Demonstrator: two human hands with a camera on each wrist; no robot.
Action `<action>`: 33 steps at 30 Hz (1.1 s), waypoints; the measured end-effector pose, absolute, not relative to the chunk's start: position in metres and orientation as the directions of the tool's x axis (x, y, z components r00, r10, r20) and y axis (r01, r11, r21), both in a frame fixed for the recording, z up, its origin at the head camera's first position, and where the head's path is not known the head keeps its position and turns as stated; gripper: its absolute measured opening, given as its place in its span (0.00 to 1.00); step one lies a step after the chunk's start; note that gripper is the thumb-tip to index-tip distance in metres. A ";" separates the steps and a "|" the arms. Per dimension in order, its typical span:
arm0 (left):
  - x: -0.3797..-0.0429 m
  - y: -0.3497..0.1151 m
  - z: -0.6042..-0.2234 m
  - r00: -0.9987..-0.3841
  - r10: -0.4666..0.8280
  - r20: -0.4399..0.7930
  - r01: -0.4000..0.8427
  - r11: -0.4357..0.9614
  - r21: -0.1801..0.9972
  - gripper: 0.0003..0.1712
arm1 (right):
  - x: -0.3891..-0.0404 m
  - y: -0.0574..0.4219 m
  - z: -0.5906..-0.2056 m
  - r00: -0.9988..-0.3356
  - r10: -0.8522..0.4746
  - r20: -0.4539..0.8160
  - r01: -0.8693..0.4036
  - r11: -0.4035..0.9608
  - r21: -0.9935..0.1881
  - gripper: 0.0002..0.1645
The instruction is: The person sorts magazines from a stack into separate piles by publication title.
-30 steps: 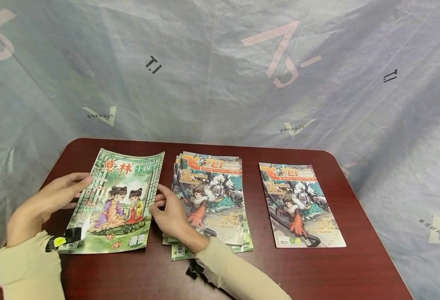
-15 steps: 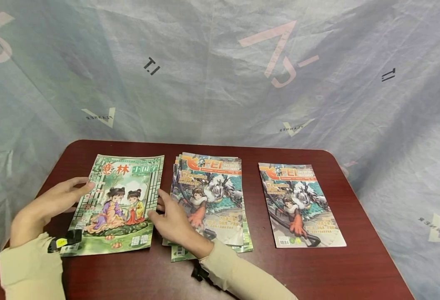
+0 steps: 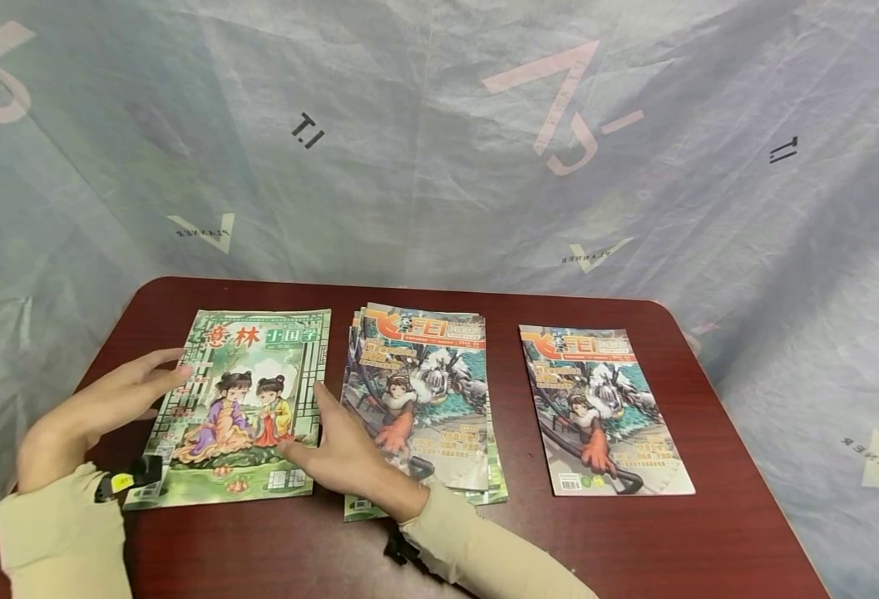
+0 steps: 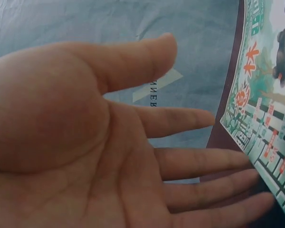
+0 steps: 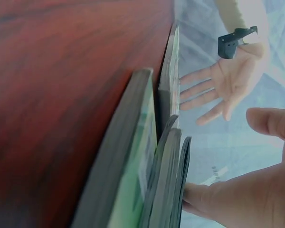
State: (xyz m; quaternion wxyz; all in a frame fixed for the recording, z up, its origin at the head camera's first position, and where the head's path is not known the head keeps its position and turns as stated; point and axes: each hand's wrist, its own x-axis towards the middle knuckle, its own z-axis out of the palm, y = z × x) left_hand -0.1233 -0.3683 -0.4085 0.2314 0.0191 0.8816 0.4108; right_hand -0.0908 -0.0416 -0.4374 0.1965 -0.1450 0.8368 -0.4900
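Observation:
In the head view, a green-covered magazine point(image 3: 237, 408) with two cartoon figures lies on the left of the table. My left hand point(image 3: 113, 403) is at its left edge. The left wrist view shows that hand's straight, spread fingers point(image 4: 204, 164) by the magazine's border; whether they touch is unclear. My right hand point(image 3: 353, 453) is at the right edge, its thumb extended over the cover's lower right. Nothing is gripped there. Under and beside my right forearm sits a stack of magazines point(image 3: 439, 399), an orange-titled comic cover on top and green covers showing below.
Another orange-titled magazine point(image 3: 604, 408) lies alone on the right of the dark red table point(image 3: 716, 532). Grey printed fabric point(image 3: 424, 166) hangs behind and at both sides. Each wrist bears a black camera; the left one point(image 3: 140, 474) overlaps the green magazine's lower left corner.
The green magazine, bowed and slightly raised a second ago, now looks flat. My right thumb has slid down and left over its edge, and its fingers have straightened. The other magazines have not moved.

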 end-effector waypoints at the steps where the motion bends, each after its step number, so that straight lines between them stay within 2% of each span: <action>1: -0.123 -0.368 -0.409 -0.897 0.226 -0.380 -0.139 0.671 0.728 0.46 | -0.091 -0.041 -0.438 -0.880 -0.439 -0.180 -0.062 0.484 -0.873 0.61; 7: -0.126 -0.359 -0.408 -0.919 0.226 -0.321 -0.074 0.703 0.707 0.45 | -0.093 -0.036 -0.436 -0.872 -0.467 -0.147 -0.129 0.509 -0.851 0.56; 14: -0.130 -0.344 -0.407 -0.931 0.253 -0.262 -0.017 0.689 0.725 0.45 | -0.095 -0.026 -0.432 -0.870 -0.474 -0.135 -0.138 0.498 -0.856 0.58; 23: -0.137 -0.321 -0.405 -0.937 0.298 -0.181 0.068 0.666 0.743 0.41 | -0.096 -0.005 -0.426 -0.900 -0.427 -0.082 -0.190 0.556 -0.809 0.53; 30: -0.139 -0.296 -0.401 -0.919 0.373 -0.125 0.133 0.594 0.794 0.39 | -0.101 0.020 -0.428 -0.903 -0.429 -0.020 -0.181 0.422 -0.888 0.49; 33: -0.140 -0.285 -0.401 -0.906 0.412 -0.097 0.165 0.555 0.815 0.39 | -0.102 0.031 -0.429 -0.912 -0.411 0.002 -0.185 0.406 -0.895 0.48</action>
